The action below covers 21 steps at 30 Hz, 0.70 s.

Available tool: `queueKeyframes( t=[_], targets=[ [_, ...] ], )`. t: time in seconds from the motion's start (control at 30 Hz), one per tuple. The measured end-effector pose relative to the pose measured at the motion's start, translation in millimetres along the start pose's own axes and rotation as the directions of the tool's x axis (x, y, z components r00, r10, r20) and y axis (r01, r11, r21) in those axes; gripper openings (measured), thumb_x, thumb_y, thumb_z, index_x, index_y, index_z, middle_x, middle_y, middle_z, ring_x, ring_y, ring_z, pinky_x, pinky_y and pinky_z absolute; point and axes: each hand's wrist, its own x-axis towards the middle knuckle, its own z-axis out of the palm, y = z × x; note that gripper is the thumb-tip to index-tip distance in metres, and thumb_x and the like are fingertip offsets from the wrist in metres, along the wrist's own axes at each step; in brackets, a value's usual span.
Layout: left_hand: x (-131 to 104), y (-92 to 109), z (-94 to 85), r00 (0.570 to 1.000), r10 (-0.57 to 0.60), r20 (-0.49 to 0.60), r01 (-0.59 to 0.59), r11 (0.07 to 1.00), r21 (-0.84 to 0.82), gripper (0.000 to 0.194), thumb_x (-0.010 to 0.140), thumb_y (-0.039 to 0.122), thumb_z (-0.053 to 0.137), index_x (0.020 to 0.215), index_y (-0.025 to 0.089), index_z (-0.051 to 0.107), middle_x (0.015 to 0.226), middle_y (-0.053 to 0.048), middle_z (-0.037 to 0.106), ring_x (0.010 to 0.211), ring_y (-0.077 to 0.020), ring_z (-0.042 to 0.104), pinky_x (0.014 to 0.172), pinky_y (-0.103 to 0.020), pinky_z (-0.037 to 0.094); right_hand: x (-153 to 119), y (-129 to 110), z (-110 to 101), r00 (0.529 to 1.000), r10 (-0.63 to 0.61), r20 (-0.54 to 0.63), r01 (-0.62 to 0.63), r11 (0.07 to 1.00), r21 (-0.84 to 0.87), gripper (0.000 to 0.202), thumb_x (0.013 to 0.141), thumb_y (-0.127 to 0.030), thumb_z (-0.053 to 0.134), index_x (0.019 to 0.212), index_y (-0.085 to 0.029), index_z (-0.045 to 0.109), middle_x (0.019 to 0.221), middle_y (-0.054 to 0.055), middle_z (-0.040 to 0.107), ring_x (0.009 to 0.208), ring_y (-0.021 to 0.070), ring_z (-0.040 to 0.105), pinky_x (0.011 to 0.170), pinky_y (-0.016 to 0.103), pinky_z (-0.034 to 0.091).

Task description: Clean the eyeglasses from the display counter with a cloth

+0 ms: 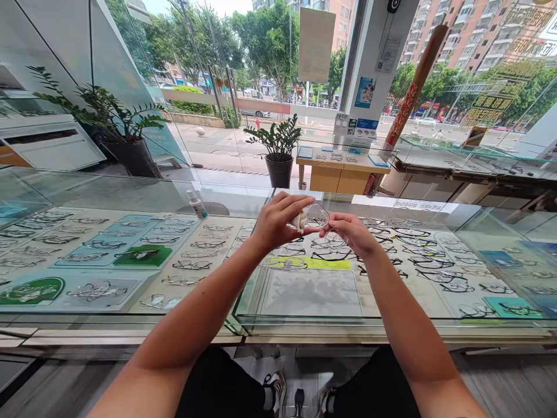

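Above the glass counter, both my hands are raised around a pair of thin-framed eyeglasses. My left hand is bent round a crumpled whitish cloth, with its fingers stretched along the left side of the glasses. On the other side, my right hand pinches the frame between thumb and fingertips. How far the cloth touches the lens I cannot make out. A white spray bottle stands on the counter, left of my left hand.
Under the glass of the display counter lie rows of eyeglasses. A potted plant stands beyond it, by the window. Behind to the right is a wooden display table. My legs are close below the counter's front edge.
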Motion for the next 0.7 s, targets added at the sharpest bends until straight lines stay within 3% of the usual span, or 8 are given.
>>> queueKeyframes(
  t=[0.1,0.17,0.23,0.33,0.47,0.6,0.7],
  targets=[
    [-2.8,-2.0,2.7,0.999,-0.014,-0.035,0.014,1.000,0.012,0.068,0.087,0.057,0.091,0.142,0.021,0.073,0.126,-0.014,0.084,0.099,-0.0254,0.078,0.088,-0.038,0.064,3.7,1.7,-11.0,0.974,-0.157,-0.163,0.145,0.986,-0.085,0.024,0.089,-0.041,0.079,0.108,-0.026,0.078,0.091,0.002,0.082,0.096,0.0234,0.077,0.106,0.044,0.054],
    [-5.6,-5.8,4.3,0.997,-0.049,-0.065,0.051,0.998,0.029,0.067,0.088,0.059,0.090,0.141,0.021,0.074,0.125,-0.015,0.084,0.098,-0.0255,0.079,0.088,-0.039,0.064,6.6,1.8,-21.5,0.904,-0.285,-0.318,0.236,0.954,-0.184,0.019,0.092,-0.042,0.076,0.101,-0.026,0.078,0.089,0.002,0.078,0.091,0.0218,0.075,0.102,0.042,0.056],
    [-7.9,-9.9,5.2,0.991,-0.087,-0.105,0.091,0.995,0.038,0.066,0.088,0.061,0.089,0.139,0.021,0.074,0.123,-0.014,0.085,0.098,-0.0260,0.080,0.088,-0.039,0.065,8.8,1.9,-32.0,0.857,-0.335,-0.392,0.263,0.938,-0.225,0.024,0.094,-0.049,0.075,0.094,-0.026,0.074,0.078,0.000,0.070,0.080,0.0197,0.069,0.092,0.039,0.057],
    [-8.6,-12.8,4.7,0.972,-0.117,-0.204,0.125,0.992,0.025,0.067,0.086,0.061,0.091,0.137,0.020,0.074,0.122,-0.015,0.084,0.105,-0.0273,0.081,0.091,-0.040,0.066,10.5,4.1,-42.5,0.879,-0.325,-0.350,0.257,0.939,-0.227,0.048,0.090,-0.072,0.077,0.084,-0.027,0.064,0.068,-0.004,0.054,0.067,0.0168,0.055,0.074,0.035,0.054],
    [-0.9,-8.3,1.8,0.934,-0.151,-0.325,0.160,0.987,0.001,0.068,0.086,0.062,0.091,0.136,0.020,0.073,0.121,-0.013,0.082,0.105,-0.0261,0.080,0.089,-0.039,0.067,14.7,7.6,-44.0,0.893,-0.297,-0.339,0.208,0.939,-0.273,0.073,0.079,-0.094,0.073,0.067,-0.026,0.048,0.061,-0.005,0.042,0.056,0.0129,0.039,0.054,0.030,0.039],
    [28.1,-2.3,-6.3,0.906,-0.134,-0.402,0.125,0.991,-0.048,0.064,0.088,0.063,0.089,0.134,0.022,0.072,0.120,-0.011,0.081,0.093,-0.0210,0.077,0.078,-0.035,0.065,25.8,-11.6,-42.6,0.876,-0.317,-0.362,0.218,0.932,-0.290,0.078,0.077,-0.097,0.071,0.061,-0.026,0.041,0.057,-0.007,0.034,0.052,0.0115,0.036,0.050,0.030,0.034],
    [63.4,1.9,-17.8,0.886,-0.135,-0.443,0.112,0.991,-0.078,0.063,0.089,0.066,0.087,0.135,0.026,0.070,0.120,-0.007,0.079,0.084,-0.0177,0.071,0.070,-0.033,0.061,30.9,-52.8,-43.0,0.844,-0.401,-0.356,0.299,0.903,-0.307,0.063,0.079,-0.085,0.082,0.078,-0.026,0.060,0.062,-0.007,0.042,0.054,0.0119,0.043,0.053,0.030,0.041]
  ],
)
